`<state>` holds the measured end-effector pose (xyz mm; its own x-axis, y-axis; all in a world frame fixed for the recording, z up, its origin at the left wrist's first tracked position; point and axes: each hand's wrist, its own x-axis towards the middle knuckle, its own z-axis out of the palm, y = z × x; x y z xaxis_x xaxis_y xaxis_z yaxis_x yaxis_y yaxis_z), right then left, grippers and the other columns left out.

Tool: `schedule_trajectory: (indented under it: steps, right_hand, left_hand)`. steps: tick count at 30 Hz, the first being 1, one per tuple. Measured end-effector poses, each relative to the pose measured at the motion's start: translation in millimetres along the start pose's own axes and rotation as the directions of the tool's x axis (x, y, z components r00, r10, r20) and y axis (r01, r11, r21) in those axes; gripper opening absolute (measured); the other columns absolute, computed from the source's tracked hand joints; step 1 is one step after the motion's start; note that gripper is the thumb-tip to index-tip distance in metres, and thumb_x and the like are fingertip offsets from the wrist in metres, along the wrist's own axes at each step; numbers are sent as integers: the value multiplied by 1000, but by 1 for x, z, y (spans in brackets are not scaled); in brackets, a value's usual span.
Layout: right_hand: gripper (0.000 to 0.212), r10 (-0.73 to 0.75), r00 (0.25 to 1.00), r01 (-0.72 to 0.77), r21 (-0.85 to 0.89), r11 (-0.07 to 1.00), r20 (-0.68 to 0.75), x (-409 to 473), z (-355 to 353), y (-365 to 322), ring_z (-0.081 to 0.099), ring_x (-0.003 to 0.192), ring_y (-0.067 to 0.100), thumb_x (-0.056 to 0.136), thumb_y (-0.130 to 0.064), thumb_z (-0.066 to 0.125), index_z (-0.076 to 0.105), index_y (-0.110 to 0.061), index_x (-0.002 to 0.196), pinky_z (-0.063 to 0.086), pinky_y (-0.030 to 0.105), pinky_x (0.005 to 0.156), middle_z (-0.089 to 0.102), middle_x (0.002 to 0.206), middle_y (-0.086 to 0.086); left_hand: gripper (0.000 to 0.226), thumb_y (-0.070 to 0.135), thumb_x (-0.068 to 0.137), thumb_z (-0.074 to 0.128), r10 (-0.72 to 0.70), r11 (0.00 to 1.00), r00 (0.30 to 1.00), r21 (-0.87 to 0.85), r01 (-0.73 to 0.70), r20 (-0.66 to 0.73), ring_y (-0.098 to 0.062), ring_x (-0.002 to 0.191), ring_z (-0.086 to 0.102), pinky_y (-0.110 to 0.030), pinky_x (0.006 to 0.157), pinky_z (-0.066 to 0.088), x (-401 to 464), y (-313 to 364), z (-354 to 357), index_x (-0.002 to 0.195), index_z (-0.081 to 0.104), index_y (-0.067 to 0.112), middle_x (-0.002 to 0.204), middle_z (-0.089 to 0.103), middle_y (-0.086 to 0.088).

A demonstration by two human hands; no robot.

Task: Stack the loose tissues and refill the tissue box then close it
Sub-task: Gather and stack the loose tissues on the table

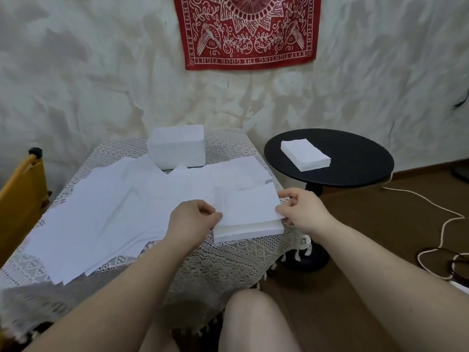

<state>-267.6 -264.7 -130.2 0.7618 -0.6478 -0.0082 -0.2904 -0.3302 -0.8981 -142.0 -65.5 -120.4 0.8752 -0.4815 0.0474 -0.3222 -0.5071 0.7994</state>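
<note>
Far left: yellow chair (pixel 19 199) beside the surface (pixel 228 255), which wears a lace cloth. Loose tissues (pixel 88 224) spread flat and overlapping across the left and middle of the cloth. At the back, middle: white tissue box (pixel 177 147), upright, touching the far edge of the spread sheets. Left hand (pixel 193 221), grip pinched on the near-left corner of the top tissue (pixel 248 204). That sheet lying on a squared stack (pixel 250 228) at the right front of the surface. Right hand (pixel 302 209), grip pinched on the sheet's right edge. Further right, well apart: round black side table (pixel 360 163) carrying a second neat pile of tissues (pixel 305 154). Red printed cloth (pixel 250 30) on the wall above. White cord (pixel 429 207) on the floor, far right.
</note>
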Motion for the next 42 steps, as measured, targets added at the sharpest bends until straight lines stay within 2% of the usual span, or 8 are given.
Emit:
schedule_trajectory:
  steps: [6, 17, 23, 26, 28, 31, 38, 42]
  right_hand:
    - [32, -15, 1000, 14, -52, 999, -23, -3, 6, 12, 61, 68, 19, 78, -13, 67, 60, -22, 108, 52, 35, 68, 68, 83, 12]
    - [31, -35, 999, 34, -42, 999, -22, -8, 4, 14, 59, 67, 14, 82, -13, 67, 61, -20, 112, 43, 15, 44, 66, 85, 8]
    - [31, -58, 998, 53, -125, 991, -38, -8, 5, 16, 59, 72, 12, 81, -21, 70, 61, -19, 111, 41, 12, 44, 65, 84, 0]
    - [27, -112, 990, 87, -262, 961, -81, -12, 1, 17, 57, 80, 8, 82, -31, 69, 61, -23, 106, 43, 15, 59, 63, 92, -8]
    - [17, -167, 982, 129, -339, 932, -84, -16, -3, 20, 58, 81, 6, 81, -34, 70, 65, -23, 94, 43, 20, 68, 64, 87, -12]
    - [12, -210, 977, 189, -376, 907, -16, -20, -7, 25, 60, 76, 5, 77, -33, 73, 69, -23, 80, 44, 20, 66, 66, 78, -12]
    - [18, -251, 965, 257, -440, 860, 73, -19, -6, 26, 60, 74, 7, 77, -35, 74, 70, -20, 85, 45, 21, 65, 67, 78, -9]
    - [19, -283, 954, 295, -479, 827, 100, -19, -3, 25, 60, 76, 10, 78, -36, 74, 70, -18, 86, 49, 28, 70, 67, 79, -7]
  left_hand:
    - [10, 30, 80, 71, 32, 992, 999, 123, -28, -29, -3, 65, 58, -18, 54, 38, -3, -10, 6, 78, 65, 22, 69, 63, 10]
    - [14, 31, 76, 74, 37, 994, 998, 107, -32, -42, -8, 66, 59, -21, 56, 39, -7, -16, 8, 74, 64, 22, 68, 64, 6]
    - [14, 33, 77, 73, 23, 996, 999, 86, -19, -42, -9, 67, 59, -19, 52, 38, -9, -17, 7, 79, 64, 22, 73, 64, 6]
    - [11, 34, 80, 71, 62, 995, 997, 85, -59, -35, -4, 71, 59, -7, 51, 38, -12, -20, 5, 86, 64, 28, 76, 64, 10]
    - [17, 34, 79, 73, 105, 990, 994, 91, -105, -5, 4, 75, 59, -1, 58, 37, -15, -24, 4, 95, 68, 29, 79, 65, 13]
    - [27, 33, 75, 77, 141, 980, 989, 135, -147, 52, 9, 77, 58, 2, 65, 37, -18, -28, 5, 100, 70, 25, 81, 65, 15]
    - [28, 31, 76, 76, 137, 970, 989, 198, -144, 47, 8, 76, 58, 0, 67, 37, -17, -30, 3, 101, 71, 21, 77, 63, 19]
    - [26, 33, 76, 77, 144, 965, 987, 211, -156, 75, 9, 75, 58, 1, 66, 37, -16, -32, 2, 99, 72, 22, 77, 65, 18]
